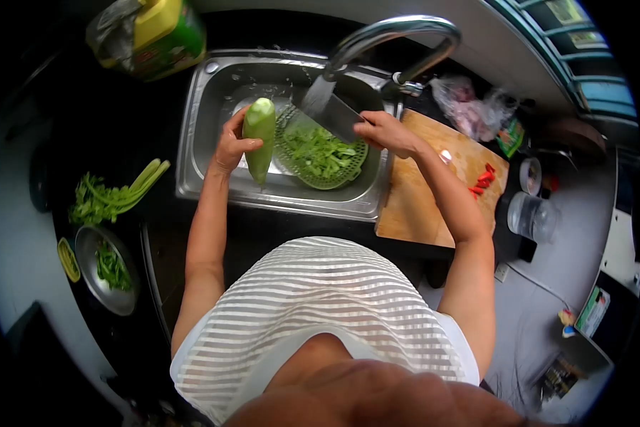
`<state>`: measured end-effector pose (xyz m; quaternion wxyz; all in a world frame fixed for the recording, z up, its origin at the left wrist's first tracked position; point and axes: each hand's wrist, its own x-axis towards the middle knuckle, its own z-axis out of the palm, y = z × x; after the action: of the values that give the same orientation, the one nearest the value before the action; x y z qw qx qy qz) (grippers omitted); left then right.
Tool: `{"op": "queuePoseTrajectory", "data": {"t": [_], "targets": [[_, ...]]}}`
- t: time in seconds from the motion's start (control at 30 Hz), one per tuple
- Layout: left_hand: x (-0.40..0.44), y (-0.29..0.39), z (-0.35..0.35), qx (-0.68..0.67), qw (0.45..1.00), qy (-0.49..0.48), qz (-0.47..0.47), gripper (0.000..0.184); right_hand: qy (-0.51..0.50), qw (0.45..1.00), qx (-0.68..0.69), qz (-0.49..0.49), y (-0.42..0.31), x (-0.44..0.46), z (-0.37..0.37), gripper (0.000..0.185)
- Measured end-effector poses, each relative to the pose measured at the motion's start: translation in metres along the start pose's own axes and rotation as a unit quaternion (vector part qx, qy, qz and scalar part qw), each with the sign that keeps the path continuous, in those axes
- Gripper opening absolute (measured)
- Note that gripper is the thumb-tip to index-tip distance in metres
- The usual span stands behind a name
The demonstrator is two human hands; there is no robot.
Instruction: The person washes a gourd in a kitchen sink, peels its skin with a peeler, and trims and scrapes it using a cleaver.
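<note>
My left hand (231,144) is wrapped round a long, tapered pale-green vegetable (261,142), its whitish cut end up, over the left part of the steel sink (187,142). I cannot tell its exact kind. In my right hand (385,134) is the handle of a cleaver (343,121). Its broad blade lies in the water running from the curved tap (398,27). Below the blade, a green colander (355,171) with chopped leafy greens (320,153) sits in the sink. The blade hides part of the colander's back edge.
Right of the sink lies a wooden cutting board (416,199) with red pepper pieces (484,180). Behind it are a plastic bag (469,107) and a clear jar (530,215). At left are celery stalks (131,193) and a metal bowl (124,302) of greens. A yellow-green container (160,39) stands back left.
</note>
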<state>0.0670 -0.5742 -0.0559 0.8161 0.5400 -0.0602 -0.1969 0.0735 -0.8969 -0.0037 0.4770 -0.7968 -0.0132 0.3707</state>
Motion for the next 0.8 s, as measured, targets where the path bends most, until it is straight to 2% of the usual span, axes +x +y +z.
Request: {"op": "queuePoseTrajectory", "data": {"t": [0.03,0.07,0.1,0.13,0.2,0.23,0.27,0.33,0.37,0.4,0.47,0.53,0.6,0.67,0.73,0.77,0.8], "targets": [[0.011,0.000,0.011,0.030,0.999,-0.011,-0.013,0.067,0.052,0.985,-0.150,-0.063,0.015,-0.009,-0.011,0.019],[0.023,-0.004,0.023,0.060,0.998,-0.024,-0.026,0.066,0.100,0.942,-0.297,-0.118,0.030,-0.018,-0.024,0.018],[0.034,-0.009,0.034,0.080,0.996,-0.029,-0.040,0.061,0.111,0.922,-0.362,-0.076,0.043,-0.027,-0.038,0.020],[0.045,-0.012,0.044,0.075,0.995,-0.048,-0.038,0.061,0.125,0.921,-0.364,-0.063,0.055,-0.035,-0.053,0.020],[0.066,-0.016,0.058,0.145,0.981,-0.112,-0.058,0.059,0.198,0.889,-0.398,-0.110,0.077,-0.051,-0.081,0.020],[0.074,-0.020,0.062,0.178,0.975,-0.123,-0.043,0.059,0.179,0.889,-0.410,-0.093,0.077,-0.054,-0.099,0.019],[0.082,-0.023,0.061,0.197,0.968,-0.150,-0.049,0.061,0.175,0.892,-0.409,-0.080,0.078,-0.054,-0.113,0.019],[0.083,-0.016,0.074,0.167,0.975,-0.140,-0.048,0.064,0.184,0.898,-0.395,-0.060,0.067,-0.053,-0.132,0.019],[0.081,-0.017,0.073,0.162,0.975,-0.145,-0.049,0.065,0.188,0.894,-0.399,-0.083,0.074,-0.042,-0.142,0.019],[0.080,-0.015,0.071,0.157,0.974,-0.152,-0.049,0.067,0.140,0.909,-0.390,-0.044,0.071,-0.028,-0.152,0.026],[0.068,-0.007,0.074,0.169,0.976,-0.130,-0.043,0.069,0.126,0.913,-0.377,-0.096,0.061,-0.009,-0.151,0.025],[0.057,-0.009,0.062,0.192,0.976,-0.100,-0.030,0.070,0.127,0.940,-0.300,-0.106,0.053,0.001,-0.144,0.025],[0.046,-0.005,0.061,0.185,0.978,-0.074,-0.057,0.070,0.150,0.955,-0.234,-0.103,0.048,-0.015,-0.136,0.025],[0.042,-0.010,0.060,0.169,0.981,-0.070,-0.067,0.070,0.290,0.865,-0.276,-0.302,0.089,0.003,-0.122,0.018],[0.040,-0.013,0.058,0.158,0.983,-0.064,-0.062,0.069,0.213,0.952,-0.140,-0.168,0.070,-0.032,-0.103,0.017],[0.038,-0.013,0.061,0.155,0.984,-0.058,-0.064,0.068,0.240,0.959,-0.085,-0.125,0.066,-0.055,-0.089,0.017],[0.036,-0.012,0.061,0.158,0.983,-0.063,-0.068,0.068,0.292,0.945,-0.068,-0.130,0.075,-0.073,-0.075,0.020]]}}
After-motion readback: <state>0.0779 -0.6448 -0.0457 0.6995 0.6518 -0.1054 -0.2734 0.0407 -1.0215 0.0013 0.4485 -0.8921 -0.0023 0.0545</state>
